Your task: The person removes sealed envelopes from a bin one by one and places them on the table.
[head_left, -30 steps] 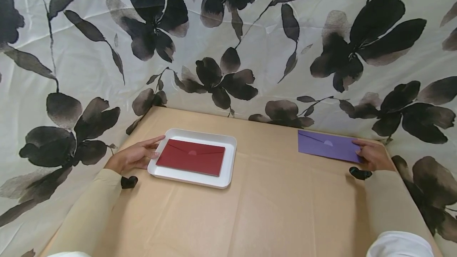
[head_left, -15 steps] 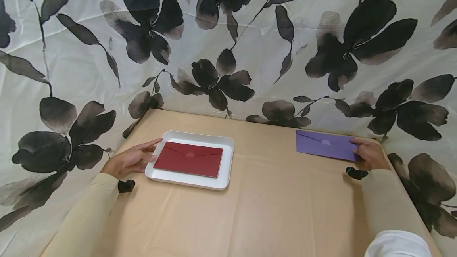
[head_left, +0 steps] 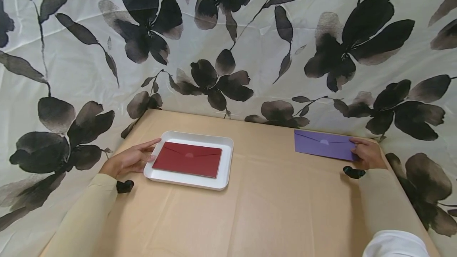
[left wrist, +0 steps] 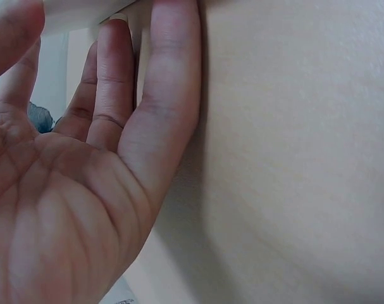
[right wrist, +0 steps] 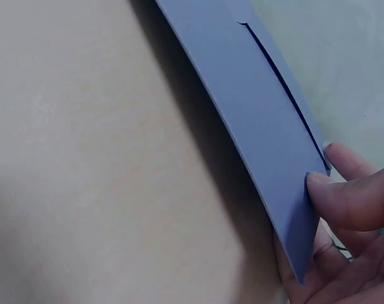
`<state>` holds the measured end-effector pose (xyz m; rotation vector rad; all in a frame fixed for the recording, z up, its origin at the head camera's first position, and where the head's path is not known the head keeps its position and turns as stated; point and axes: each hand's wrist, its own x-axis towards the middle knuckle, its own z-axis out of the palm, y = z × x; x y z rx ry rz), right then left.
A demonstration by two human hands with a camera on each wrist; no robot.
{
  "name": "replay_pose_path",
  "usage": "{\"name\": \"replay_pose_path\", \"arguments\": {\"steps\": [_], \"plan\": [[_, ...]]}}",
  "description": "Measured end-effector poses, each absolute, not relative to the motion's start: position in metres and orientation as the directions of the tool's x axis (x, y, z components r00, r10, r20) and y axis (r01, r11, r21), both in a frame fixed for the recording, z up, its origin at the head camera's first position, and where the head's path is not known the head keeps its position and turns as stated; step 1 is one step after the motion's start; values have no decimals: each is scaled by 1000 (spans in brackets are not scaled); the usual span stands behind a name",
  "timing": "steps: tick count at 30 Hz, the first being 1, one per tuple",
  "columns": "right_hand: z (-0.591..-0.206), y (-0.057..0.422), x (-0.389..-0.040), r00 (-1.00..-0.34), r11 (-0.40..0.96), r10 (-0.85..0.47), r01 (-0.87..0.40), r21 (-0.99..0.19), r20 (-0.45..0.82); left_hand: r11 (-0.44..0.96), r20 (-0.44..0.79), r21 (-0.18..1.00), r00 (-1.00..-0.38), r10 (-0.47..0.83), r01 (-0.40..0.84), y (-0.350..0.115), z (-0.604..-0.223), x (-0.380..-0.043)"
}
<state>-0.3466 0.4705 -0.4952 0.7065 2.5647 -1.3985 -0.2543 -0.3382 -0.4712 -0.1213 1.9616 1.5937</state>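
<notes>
One hand, the right hand (head_left: 369, 153), pinches the right end of the purple envelope (head_left: 323, 145), at the table's (head_left: 264, 205) far right. The left hand (head_left: 130, 160), fingers relaxed, touches the left side of the white tray (head_left: 226, 160); inside lies the red envelope (head_left: 187, 160). Light thumb pressure should avoid creasing the paper.
</notes>
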Motion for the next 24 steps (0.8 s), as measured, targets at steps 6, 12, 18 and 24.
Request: {"name": "replay_pose_path", "arguments": {"steps": [6,12,18,24], "plan": [[-495,466,-346,-859,399,366,493,-773,-359,296,-514,851,-806,293,-434,-339,-472,-255],[-498,464,-348,-852,389,415,482,-785,-318,287,-505,857,-809,302,-428,-338,-471,-256],[-500,460,-349,-826,331,474,488,-808,-305,285,-511,853,-808,293,-437,-338,-470,-254],[-500,460,-348,-833,354,478,474,-806,-279,282,-507,857,-805,307,-432,-337,-470,-256]]}}
